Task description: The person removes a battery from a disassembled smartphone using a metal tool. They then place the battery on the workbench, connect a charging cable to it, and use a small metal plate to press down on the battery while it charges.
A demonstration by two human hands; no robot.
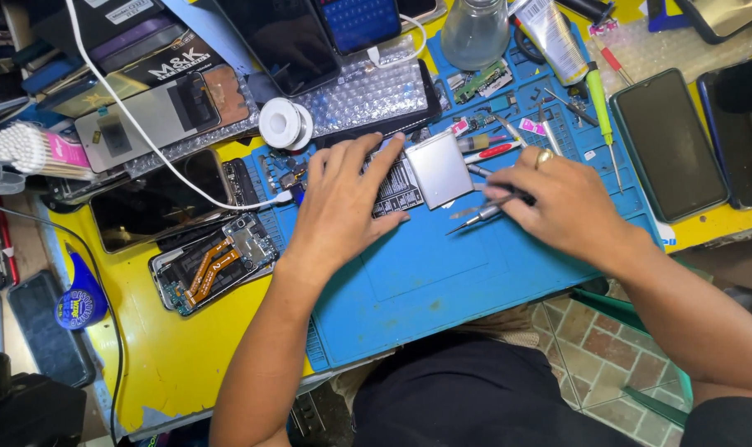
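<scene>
Pressing down near the middle of the frame, the left hand (340, 199) lies flat with its fingers spread over a small dark phone part (395, 189) on the blue work mat (442, 273), fingertips reaching the edge of a silvery battery (439, 169) that sits just beside that part. To the right of centre, the right hand (558, 203), a ring on one finger, is closed around thin metal tweezers (475, 217), whose tips point left and down, hovering just over the mat, close to the battery's lower corner. The two hands are apart, with the battery between them.

Left of the mat, on the yellow tabletop (169, 364), an opened phone (214, 263) shows its orange flat cables and circuit board. Above it lies a dark phone (156, 203) with a white cable (144, 136) running across it. A white spool (283, 122) stands at the mat's upper left corner, and a bundle of cotton swabs (28, 149) lies at the far left edge. At the top centre stands a clear glass bottle (473, 33); a green-handled screwdriver (601, 103) lies to the upper right, next to a dark phone screen (667, 145). At the bottom right, tiled floor (599, 348) shows below the tabletop edge.
</scene>
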